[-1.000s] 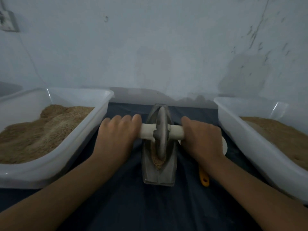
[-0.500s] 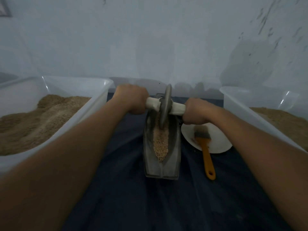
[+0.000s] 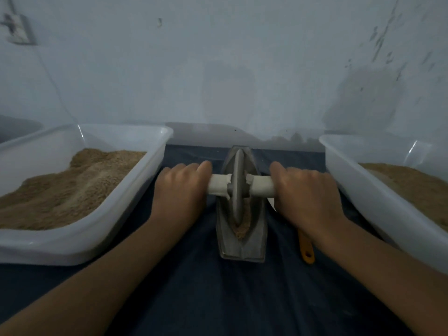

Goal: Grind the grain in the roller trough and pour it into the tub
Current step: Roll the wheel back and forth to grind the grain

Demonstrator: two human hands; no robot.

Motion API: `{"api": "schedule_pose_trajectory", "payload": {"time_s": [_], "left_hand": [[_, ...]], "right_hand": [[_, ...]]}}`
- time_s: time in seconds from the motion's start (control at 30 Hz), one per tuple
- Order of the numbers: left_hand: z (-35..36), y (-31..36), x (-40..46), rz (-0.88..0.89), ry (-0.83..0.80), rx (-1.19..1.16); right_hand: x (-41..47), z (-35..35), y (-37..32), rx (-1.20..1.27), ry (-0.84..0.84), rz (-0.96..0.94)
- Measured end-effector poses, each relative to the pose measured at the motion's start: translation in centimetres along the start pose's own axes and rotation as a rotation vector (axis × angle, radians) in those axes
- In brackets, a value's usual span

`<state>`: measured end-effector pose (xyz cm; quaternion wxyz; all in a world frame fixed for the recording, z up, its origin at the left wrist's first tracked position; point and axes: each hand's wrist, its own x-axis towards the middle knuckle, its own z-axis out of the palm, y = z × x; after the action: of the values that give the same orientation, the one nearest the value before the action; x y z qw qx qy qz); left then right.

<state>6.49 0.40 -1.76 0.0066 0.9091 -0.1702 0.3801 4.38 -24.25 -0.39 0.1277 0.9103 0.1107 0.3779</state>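
Note:
A grey boat-shaped metal trough lies lengthwise on the dark cloth in the middle. A metal roller wheel stands upright in it, over brown grain heaped at the near end. A white axle handle runs through the wheel. My left hand grips the handle's left end and my right hand grips its right end. A white tub heaped with brown meal sits at the left; a second white tub with brown meal sits at the right.
An orange brush handle pokes out under my right wrist, beside the trough. A dark blue cloth covers the surface. A pale wall rises close behind the trough and tubs.
Half a second ago the wheel was at the trough's far end with my arms stretched out; both hands have since pulled it back toward me. The plate and brush head are now hidden.

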Motion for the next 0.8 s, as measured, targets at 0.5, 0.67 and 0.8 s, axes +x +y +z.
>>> {"api": "schedule_pose_trajectory", "payload": {"time_s": [0.5, 0.67, 0.8], "left_hand": [[2.9, -0.7, 7.7, 0.000, -0.273, 0.120], [0.8, -0.3, 2.5, -0.005, -0.133, 0.028], [-0.4, -0.4, -0.7, 0.050, -0.041, 0.025]], "right_hand": [[8.5, 4.0, 2.8, 0.297, -0.708, 0.134], [2.7, 0.7, 0.5, 0.020, -0.170, 0.004], [0.3, -1.0, -0.4, 0.011, -0.010, -0.015]]}}
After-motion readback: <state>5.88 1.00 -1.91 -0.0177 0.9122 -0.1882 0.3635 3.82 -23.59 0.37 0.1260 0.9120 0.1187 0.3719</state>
